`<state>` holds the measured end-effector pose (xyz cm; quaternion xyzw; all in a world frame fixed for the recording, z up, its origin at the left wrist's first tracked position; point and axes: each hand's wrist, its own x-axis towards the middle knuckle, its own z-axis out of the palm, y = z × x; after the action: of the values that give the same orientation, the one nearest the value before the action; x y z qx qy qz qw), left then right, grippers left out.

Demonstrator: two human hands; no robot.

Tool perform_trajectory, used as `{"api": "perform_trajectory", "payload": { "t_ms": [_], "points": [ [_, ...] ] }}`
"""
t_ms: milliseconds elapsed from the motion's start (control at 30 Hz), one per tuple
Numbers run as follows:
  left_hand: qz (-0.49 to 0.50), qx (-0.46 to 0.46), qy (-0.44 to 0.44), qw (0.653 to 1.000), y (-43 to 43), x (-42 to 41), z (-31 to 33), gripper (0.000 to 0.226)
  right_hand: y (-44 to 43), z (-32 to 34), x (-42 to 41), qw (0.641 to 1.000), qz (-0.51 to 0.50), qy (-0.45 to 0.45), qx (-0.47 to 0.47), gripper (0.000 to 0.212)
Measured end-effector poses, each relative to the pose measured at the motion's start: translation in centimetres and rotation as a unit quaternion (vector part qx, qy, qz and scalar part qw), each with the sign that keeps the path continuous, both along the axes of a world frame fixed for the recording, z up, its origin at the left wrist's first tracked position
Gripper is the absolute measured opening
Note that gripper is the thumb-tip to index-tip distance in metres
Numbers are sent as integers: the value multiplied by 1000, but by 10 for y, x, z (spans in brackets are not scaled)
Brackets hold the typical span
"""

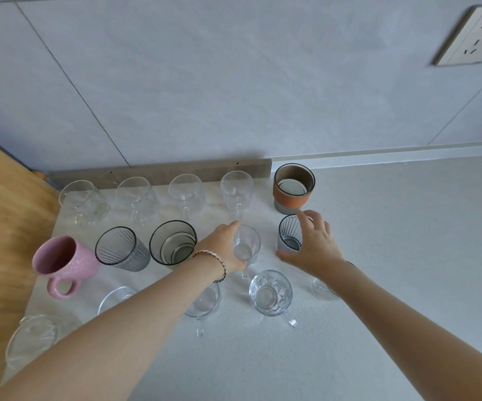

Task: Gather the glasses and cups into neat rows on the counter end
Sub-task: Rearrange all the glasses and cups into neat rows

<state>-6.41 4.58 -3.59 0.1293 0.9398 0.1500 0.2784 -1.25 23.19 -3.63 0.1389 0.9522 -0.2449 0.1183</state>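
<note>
On the tabletop (393,256) the left hand (221,248) grips a clear mug (247,243), while the right hand (317,248) cups the striped glass (288,235) just beside it, grip unclear.
</note>
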Motion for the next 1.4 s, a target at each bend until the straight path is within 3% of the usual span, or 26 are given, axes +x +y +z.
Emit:
{"api": "perform_trajectory", "payload": {
  "t_ms": [100, 367, 467, 567, 667, 800, 900, 1067, 1300, 1400],
  "points": [
    [2, 2, -5, 1000, 0, 0, 0, 88, 4, 1, -1, 1000, 2, 10, 21, 81],
    [8, -6, -12, 1000, -1, 4, -1, 93, 8, 8, 6, 999, -15, -31, 35, 91],
    [28, 35, 30, 999, -9, 15, 4, 92, -2, 17, 16, 996, 10, -13, 82, 91],
    [57, 116, 111, 985, -36, 40, 20, 68, -31, 30, 28, 994, 49, 41, 90, 70],
    [89, 165, 180, 966, -86, 66, 32, 39, -78, 44, 38, 993, 96, 64, 33, 51],
    [144, 128, 223, 956, -169, 85, 28, 33, -153, 56, 48, 983, 176, 50, -22, 39],
    [217, 83, 235, 944, -231, 93, 21, 37, -213, 49, 51, 978, 206, 17, -17, 52],
    [228, -8, 124, 966, -298, 108, -4, 79, -281, 14, 50, 963, 255, -83, 30, 95],
    [246, 50, 39, 967, -324, 117, -17, 81, -313, -1, 66, 984, 136, -100, 60, 92],
    [192, -8, 38, 981, -328, 116, -12, 81, -318, -7, 82, 986, 91, -138, 36, 100]
  ]
}}
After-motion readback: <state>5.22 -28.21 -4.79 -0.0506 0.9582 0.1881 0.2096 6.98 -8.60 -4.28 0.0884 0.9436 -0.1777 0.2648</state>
